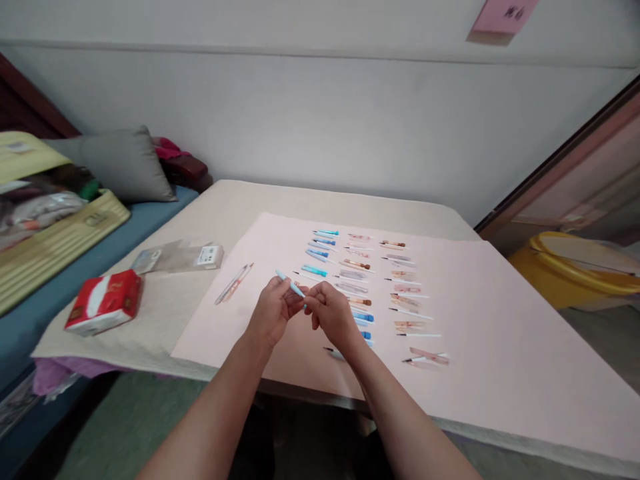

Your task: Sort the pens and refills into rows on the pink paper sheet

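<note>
My left hand (270,308) is closed around a slim light blue pen (289,283), which slants from upper left down to the right. At the pen's lower end, the fingers of my right hand (331,315) pinch together; exactly what lies between the fingertips is partly hidden. Beyond and beside my hands, pen parts are laid out in columns on a pale pink sheet (470,300). They include blue barrels (314,271), brown-ended pieces (356,265), pinkish clear pieces (408,289) and white dark-tipped refills (419,335). My right forearm covers part of the nearer pieces.
Several slim pens (234,285) lie together left of my hands. A clear plastic package (180,256) and a red tissue pack (106,301) sit on the table's left side. A yellow bin (575,263) stands right of the table; a wall (320,127) rises behind.
</note>
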Demonstrator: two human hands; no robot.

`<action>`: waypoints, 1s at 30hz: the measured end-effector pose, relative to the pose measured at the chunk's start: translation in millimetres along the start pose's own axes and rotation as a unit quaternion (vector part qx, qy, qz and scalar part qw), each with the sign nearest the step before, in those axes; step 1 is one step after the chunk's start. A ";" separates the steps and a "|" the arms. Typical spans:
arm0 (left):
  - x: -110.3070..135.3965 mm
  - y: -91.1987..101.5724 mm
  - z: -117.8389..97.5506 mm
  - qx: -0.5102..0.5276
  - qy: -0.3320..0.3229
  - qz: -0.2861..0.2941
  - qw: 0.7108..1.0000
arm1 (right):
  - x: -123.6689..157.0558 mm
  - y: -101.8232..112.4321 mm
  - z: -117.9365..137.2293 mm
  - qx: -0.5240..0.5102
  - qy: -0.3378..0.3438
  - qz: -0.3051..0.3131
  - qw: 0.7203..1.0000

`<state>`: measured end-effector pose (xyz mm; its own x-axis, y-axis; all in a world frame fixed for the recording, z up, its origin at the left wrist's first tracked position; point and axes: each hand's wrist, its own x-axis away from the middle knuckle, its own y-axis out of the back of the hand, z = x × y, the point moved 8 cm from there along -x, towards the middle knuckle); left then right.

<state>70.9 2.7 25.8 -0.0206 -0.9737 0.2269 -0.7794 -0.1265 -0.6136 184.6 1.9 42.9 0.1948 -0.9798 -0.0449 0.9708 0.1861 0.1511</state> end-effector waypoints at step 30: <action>-14.1 50.4 -23.0 0.105 -0.016 -0.143 0.984 | -8.4 -22.6 -51.4 0.639 0.002 0.103 0.762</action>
<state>17.4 14.5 9.0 0.2035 -0.8976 0.3911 -0.6041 -0.4294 -0.6713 168.1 9.7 -10.9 0.3276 -0.9386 0.1080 -0.0085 0.1114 0.9937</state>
